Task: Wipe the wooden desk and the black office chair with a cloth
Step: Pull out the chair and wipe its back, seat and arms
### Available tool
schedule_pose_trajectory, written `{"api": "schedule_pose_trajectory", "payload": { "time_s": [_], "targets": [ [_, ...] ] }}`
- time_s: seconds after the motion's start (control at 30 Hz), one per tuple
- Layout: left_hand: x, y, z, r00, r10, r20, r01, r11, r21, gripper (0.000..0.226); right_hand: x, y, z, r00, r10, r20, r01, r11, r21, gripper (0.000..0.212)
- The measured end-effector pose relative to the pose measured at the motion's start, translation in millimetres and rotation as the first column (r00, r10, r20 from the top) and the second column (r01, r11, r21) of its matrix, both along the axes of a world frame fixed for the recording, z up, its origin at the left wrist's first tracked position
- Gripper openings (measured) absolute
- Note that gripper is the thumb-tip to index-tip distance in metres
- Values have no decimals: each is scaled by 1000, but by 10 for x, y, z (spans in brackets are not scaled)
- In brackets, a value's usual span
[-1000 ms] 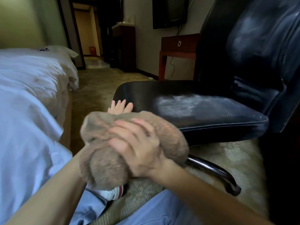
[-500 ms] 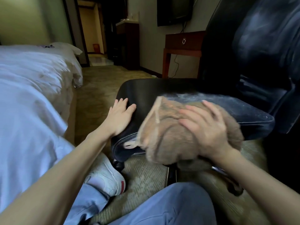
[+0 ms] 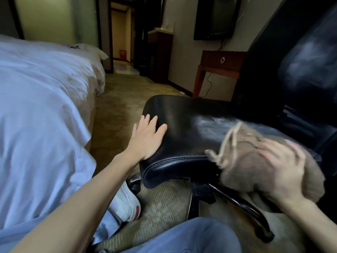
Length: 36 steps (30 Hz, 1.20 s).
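Two hands at the chair (image 3: 191, 128) — left hand (image 3: 147, 137) flat on it, grip wide; right hand (image 3: 280, 167) holds the cloth (image 3: 242, 172) bunched — soft, light, best kept balled.

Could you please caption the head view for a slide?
Left hand rests flat on the black office chair seat; right hand holds a brown cloth against its edge.

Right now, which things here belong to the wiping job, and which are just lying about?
For the job: brown cloth, gripped by the right hand; black office chair, its seat under the flat left hand; wooden desk by the wall.
Lying about: bed, wall television, white shoe.
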<state>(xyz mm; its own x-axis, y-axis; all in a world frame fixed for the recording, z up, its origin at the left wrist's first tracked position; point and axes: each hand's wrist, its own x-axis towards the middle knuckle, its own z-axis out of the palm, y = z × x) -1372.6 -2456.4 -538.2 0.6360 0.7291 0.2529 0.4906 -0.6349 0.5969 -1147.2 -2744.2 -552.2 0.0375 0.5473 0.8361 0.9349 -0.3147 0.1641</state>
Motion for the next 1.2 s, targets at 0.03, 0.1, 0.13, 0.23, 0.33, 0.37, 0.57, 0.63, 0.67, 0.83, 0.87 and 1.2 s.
{"api": "schedule_pose_trajectory", "payload": {
  "time_s": [0.03, 0.1, 0.13, 0.23, 0.33, 0.37, 0.57, 0.63, 0.67, 0.83, 0.87, 1.2],
  "targets": [
    [-16, 2, -5, 999, 35, 31, -36, 999, 26, 63, -183, 148, 12, 995, 78, 67, -79, 997, 2, 39],
    [-73, 4, 11, 992, 82, 96, -88, 994, 68, 60, -595, 503, 29, 956, 222, 192, -220, 975, -30, 36],
    [-87, 0, 12, 993, 72, 98, -79, 995, 66, 58, -794, 671, 62, 931, 280, 234, -272, 960, -65, 40],
    [-82, 5, -7, 991, -107, -78, 113, 990, 80, 40, -1306, 1076, 70, 915, 325, 239, -319, 946, -64, 55],
    [-221, -115, -19, 978, -209, 0, 209, 978, -30, 35, -1438, 1175, 30, 892, 393, 222, -415, 908, 59, 42],
    [-256, -194, -5, 972, -232, 43, 231, 973, 12, 37, -1390, 1146, 14, 881, 408, 238, -436, 897, 76, 39],
    [-211, -642, 74, 994, -91, 62, 68, 953, 297, 51, -782, 799, -81, 859, 348, 377, -372, 928, -8, 42],
    [-198, -682, 96, 992, -13, 123, -25, 951, 307, 55, -647, 709, -66, 868, 313, 384, -332, 943, -17, 46],
    [-186, -674, 105, 994, 8, 112, -45, 942, 333, 58, -587, 675, -50, 878, 297, 375, -312, 950, -22, 48],
    [-198, -481, 104, 992, 86, 98, -112, 946, 303, 69, -174, 258, 69, 947, 177, 269, -175, 984, -33, 48],
    [-214, -441, 124, 991, 97, 89, -118, 950, 290, 71, -70, 146, 92, 958, 138, 252, -136, 990, -26, 49],
    [-259, -194, 144, 988, 125, 93, -138, 979, 152, 67, 549, -507, 109, 993, 97, 71, -105, 987, 123, 67]
  ]
}}
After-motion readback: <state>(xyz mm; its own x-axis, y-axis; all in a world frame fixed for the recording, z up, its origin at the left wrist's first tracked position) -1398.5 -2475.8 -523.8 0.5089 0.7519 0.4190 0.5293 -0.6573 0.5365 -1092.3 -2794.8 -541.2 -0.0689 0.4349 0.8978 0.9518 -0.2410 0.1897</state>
